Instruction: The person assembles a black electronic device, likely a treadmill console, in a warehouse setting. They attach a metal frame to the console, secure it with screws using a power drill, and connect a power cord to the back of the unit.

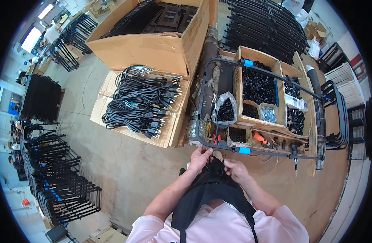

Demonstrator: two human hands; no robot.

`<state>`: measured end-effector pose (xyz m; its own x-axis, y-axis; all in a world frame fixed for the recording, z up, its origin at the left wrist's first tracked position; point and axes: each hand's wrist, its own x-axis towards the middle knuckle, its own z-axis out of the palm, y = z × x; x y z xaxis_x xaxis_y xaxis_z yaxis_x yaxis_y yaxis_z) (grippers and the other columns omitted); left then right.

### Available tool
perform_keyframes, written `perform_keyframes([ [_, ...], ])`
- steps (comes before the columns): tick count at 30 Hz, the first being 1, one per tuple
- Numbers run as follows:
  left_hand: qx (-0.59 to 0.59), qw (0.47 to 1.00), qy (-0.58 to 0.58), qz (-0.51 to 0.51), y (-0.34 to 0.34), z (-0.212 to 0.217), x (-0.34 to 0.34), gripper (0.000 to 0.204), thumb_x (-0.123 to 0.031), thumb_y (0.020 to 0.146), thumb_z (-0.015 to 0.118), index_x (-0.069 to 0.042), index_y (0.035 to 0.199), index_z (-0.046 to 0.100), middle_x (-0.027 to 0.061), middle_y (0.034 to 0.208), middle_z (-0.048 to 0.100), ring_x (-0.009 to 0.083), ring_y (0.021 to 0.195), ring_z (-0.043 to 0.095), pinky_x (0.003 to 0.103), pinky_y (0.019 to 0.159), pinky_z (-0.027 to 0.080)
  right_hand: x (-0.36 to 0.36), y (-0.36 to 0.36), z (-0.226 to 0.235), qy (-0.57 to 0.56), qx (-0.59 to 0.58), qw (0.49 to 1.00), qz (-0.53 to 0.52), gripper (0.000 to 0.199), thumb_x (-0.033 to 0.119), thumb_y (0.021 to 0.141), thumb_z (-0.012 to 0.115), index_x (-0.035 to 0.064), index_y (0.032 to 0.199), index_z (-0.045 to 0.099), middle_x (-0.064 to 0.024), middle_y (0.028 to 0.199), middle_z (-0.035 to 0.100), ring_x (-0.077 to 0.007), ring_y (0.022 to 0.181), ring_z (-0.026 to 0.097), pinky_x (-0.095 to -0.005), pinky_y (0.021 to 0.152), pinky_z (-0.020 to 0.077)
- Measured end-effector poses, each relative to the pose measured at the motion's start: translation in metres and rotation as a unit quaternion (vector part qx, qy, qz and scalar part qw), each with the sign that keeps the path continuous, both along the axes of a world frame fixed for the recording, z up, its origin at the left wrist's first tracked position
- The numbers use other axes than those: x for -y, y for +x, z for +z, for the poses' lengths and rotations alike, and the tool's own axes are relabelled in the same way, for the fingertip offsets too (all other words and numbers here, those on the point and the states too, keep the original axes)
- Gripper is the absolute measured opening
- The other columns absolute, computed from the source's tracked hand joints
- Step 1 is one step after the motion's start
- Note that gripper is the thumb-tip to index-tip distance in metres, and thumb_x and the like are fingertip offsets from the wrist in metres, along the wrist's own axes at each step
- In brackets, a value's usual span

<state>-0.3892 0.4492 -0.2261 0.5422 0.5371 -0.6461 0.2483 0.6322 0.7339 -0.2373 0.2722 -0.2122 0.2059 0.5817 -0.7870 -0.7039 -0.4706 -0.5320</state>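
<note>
My left hand (199, 159) is closed in front of my body, its fingertips beside the near tube of a black tubular frame (271, 153). Whether they touch the tube or grip something small, I cannot tell. Fingers curled together, my right hand (237, 170) is at the right side of the black apron (208, 182) I wear; what it holds, if anything, is hidden. The frame, wrapped with blue bands, lies across a bench around a wooden parts box (239, 87) of small black pieces. A clear bag of black parts (225, 109) leans at the box's left.
Bundled black cables (141, 95) lie on cardboard to the left, before a large carton (141, 48) of black panels. An orange-handled tool (259, 137) and a power driver (294, 150) are at the bench's near edge. Stacked black frames (60, 178) stand far left.
</note>
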Motion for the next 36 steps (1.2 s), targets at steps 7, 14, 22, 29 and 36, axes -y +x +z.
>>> perform_keyframes([
  [7, -0.018, 0.999, -0.013, -0.045, -0.002, -0.001, -0.013, 0.023, -0.026, 0.106, 0.069, -0.003, 0.109, 0.068, 0.0034, 0.088, 0.072, 0.0136, 0.071, 0.068, 0.03, 0.064, 0.056, -0.069, -0.034, -0.029, 0.102, 0.001, 0.991, -0.084, 0.014, 0.023, 0.103, 0.073, 0.0114, 0.109, 0.072, 0.0036, 0.09, 0.066, -0.0097, 0.076, 0.059, -0.0264, 0.064, 0.0412],
  [14, -0.034, 0.992, -0.037, -0.115, -0.001, -0.001, -0.024, 0.023, -0.027, 0.107, 0.068, -0.005, 0.101, 0.071, 0.0028, 0.087, 0.073, 0.0122, 0.07, 0.066, 0.028, 0.061, 0.052, -0.071, -0.041, -0.019, 0.095, 0.034, 0.991, -0.082, 0.017, 0.021, 0.103, 0.071, 0.0089, 0.114, 0.075, 0.001, 0.094, 0.069, -0.0122, 0.074, 0.059, -0.0304, 0.064, 0.043],
  [22, -0.041, 0.979, 0.188, -0.07, -0.023, -0.019, -0.004, 0.026, -0.027, 0.1, 0.069, -0.002, 0.096, 0.077, 0.0046, 0.074, 0.071, 0.0124, 0.067, 0.064, 0.033, 0.062, 0.052, -0.097, -0.022, 0.094, 0.188, 0.679, 0.645, 0.295, 0.021, 0.013, 0.093, 0.066, 0.008, 0.111, 0.077, -0.0154, 0.101, 0.074, -0.0392, 0.099, 0.074, -0.0457, 0.087, 0.0591],
  [29, 0.009, 0.952, 0.303, -0.036, -0.041, -0.01, 0.012, 0.032, -0.025, 0.101, 0.07, -0.001, 0.121, 0.072, 0.0179, 0.105, 0.078, 0.0264, 0.092, 0.076, 0.041, 0.083, 0.059, -0.136, -0.029, 0.095, 0.135, 0.68, 0.387, 0.608, 0.023, 0.018, 0.089, 0.066, 0.0068, 0.108, 0.062, -0.0169, 0.096, 0.072, -0.0328, 0.085, 0.076, -0.0453, 0.069, 0.0606],
  [36, 0.015, 0.945, 0.325, -0.041, -0.047, -0.022, 0.01, 0.029, -0.023, 0.1, 0.07, -0.001, 0.12, 0.073, 0.0177, 0.105, 0.078, 0.0283, 0.095, 0.076, 0.042, 0.085, 0.059, -0.147, -0.022, 0.083, 0.275, 0.75, 0.208, 0.564, 0.013, 0.017, 0.092, 0.062, 0.0074, 0.099, 0.064, -0.0096, 0.089, 0.066, -0.0264, 0.09, 0.071, -0.0368, 0.074, 0.0582],
])
